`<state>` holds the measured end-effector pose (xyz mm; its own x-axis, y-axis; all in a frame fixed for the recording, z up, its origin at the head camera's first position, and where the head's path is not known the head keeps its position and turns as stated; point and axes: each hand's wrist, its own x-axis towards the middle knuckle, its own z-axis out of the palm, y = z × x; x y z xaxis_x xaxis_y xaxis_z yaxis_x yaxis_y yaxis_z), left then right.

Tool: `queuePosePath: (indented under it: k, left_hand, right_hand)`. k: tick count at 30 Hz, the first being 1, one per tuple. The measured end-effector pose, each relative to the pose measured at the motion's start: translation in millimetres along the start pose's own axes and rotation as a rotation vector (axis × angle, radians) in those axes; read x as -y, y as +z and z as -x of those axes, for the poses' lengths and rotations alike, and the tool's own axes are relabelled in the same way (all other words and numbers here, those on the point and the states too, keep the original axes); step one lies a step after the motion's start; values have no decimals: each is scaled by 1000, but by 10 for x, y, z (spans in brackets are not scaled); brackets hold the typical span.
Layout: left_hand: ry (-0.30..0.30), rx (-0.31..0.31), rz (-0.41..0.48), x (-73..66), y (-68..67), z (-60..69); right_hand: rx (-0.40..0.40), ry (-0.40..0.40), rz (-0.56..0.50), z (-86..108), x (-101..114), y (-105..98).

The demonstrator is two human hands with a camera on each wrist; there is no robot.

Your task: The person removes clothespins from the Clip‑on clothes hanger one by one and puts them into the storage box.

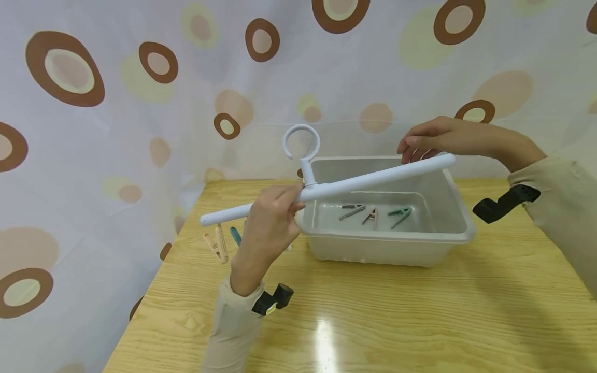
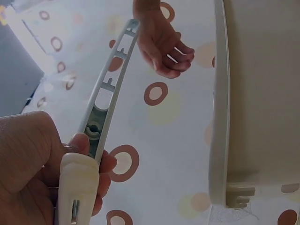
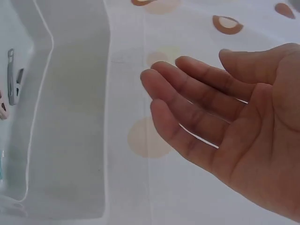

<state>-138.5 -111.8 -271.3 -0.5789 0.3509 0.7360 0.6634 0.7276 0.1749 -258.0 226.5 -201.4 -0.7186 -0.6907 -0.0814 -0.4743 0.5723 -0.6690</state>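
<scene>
A white clothes hanger (image 1: 378, 178) with a round hook (image 1: 319, 139) is held up, tilted so that its right end is higher. My left hand (image 1: 269, 220) grips it near the middle, just left of the hook. In the left wrist view, the slotted underside of one hanger arm (image 2: 108, 84) shows beyond my left hand (image 2: 28, 159). My right hand (image 1: 436, 139) is by the hanger's raised end and holds nothing. Its fingers are loosely bent and apart in the right wrist view, where the right hand (image 3: 234, 117) hangs beside the basin (image 3: 70, 122).
Grey, pink and green clothespins lie in the light grey basin, among them a green clothespin (image 1: 400, 215). On the wooden table (image 1: 373, 311), a peach clothespin (image 1: 218, 244) and a blue clothespin (image 1: 236, 235) lie left of my left hand, which partly hides others. A patterned curtain (image 1: 186, 103) hangs behind.
</scene>
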Motion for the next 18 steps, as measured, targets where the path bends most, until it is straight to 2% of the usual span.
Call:
queuePosePath:
  k: [4,10,14,18]
  left_hand:
    - [22,-3,1,-7,35,-20]
    - [64,22,-8,-39,79,-104]
    - [85,56,-12,-81,106,-163]
    - [100,73,4,-121,140,-224]
  right_hand:
    - [-3,41,-6,156,46,-39]
    - [-60,100,157,309,144,18]
    - [-87,50,285,377,273,116]
    - [-83,-34,348,413,438,237]
